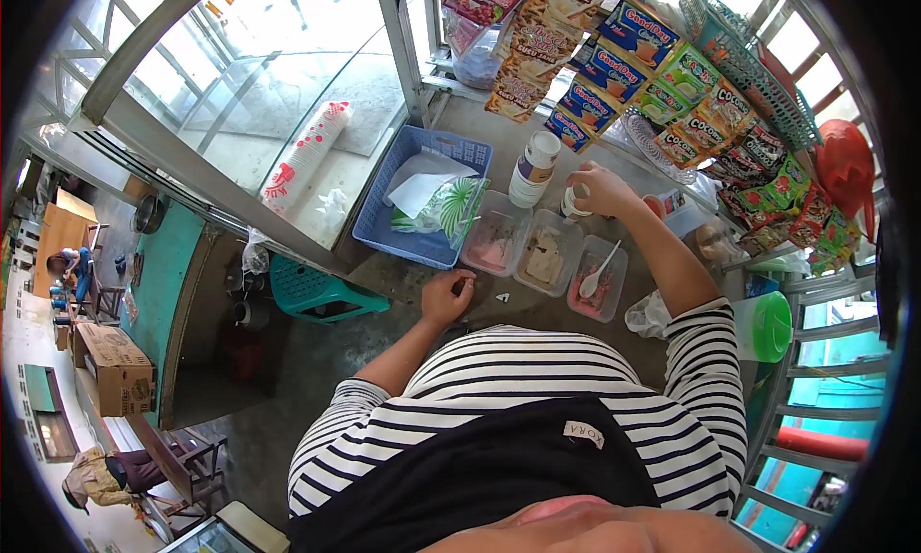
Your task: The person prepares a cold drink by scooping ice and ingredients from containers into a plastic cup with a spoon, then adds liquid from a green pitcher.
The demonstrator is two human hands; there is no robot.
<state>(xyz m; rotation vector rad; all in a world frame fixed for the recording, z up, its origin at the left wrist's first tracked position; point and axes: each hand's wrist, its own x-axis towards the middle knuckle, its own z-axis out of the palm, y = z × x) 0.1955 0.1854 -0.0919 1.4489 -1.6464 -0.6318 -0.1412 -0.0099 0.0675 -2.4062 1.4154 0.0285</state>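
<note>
My right hand (pixel 601 188) is closed around a small white cup (pixel 576 201) at the far edge of the counter, beside a stack of paper cups (pixel 533 169). My left hand (pixel 447 294) rests on the dark counter (pixel 403 275) with fingers curled, pinching something small I cannot make out. A tiny white scrap (pixel 502 297) lies just right of it. In front of the hands stand three clear plastic tubs: one with pink powder (pixel 495 235), one with beige powder (pixel 548 254), and one holding a white spoon (pixel 599 277).
A blue plastic basket (pixel 422 196) with bags and paper sits left of the tubs. Strips of drink sachets (pixel 614 73) hang above. A sleeve of stacked cups (pixel 307 152) lies on the glass case. A green-lidded container (pixel 763 325) stands at the right, a green stool (pixel 321 289) below left.
</note>
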